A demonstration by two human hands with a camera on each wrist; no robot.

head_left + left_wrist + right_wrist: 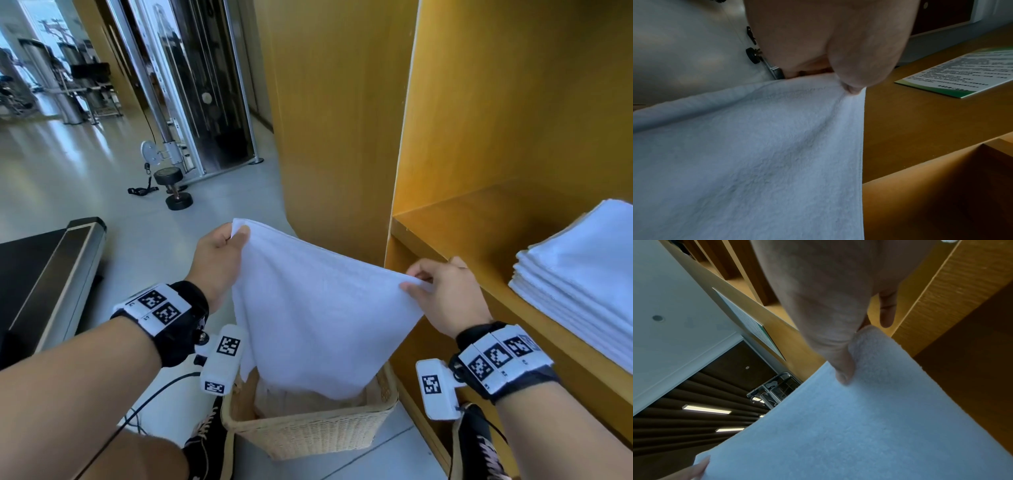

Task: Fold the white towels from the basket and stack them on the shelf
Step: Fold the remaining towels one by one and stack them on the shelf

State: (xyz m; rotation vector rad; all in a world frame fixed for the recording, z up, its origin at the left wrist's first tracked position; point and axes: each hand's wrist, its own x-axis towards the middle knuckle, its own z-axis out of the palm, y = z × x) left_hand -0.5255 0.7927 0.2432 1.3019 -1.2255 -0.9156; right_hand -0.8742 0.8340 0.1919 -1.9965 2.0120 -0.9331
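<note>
Soft, light and limp, the towel [318, 318] hangs over the basket [308, 431], pinched at its top corners by the left hand [219, 260] at 10 o'clock and right hand [445, 294] at 3, the best holds.

A dumbbell [174, 187] on the floor beside a cable machine [202, 85]

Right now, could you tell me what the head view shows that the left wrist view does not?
Only the head view shows the right hand, the wicker basket, the stack of folded towels on the shelf and a dumbbell. Only the left wrist view shows a printed green-edged sheet. Both show the left hand pinching the white towel.
</note>
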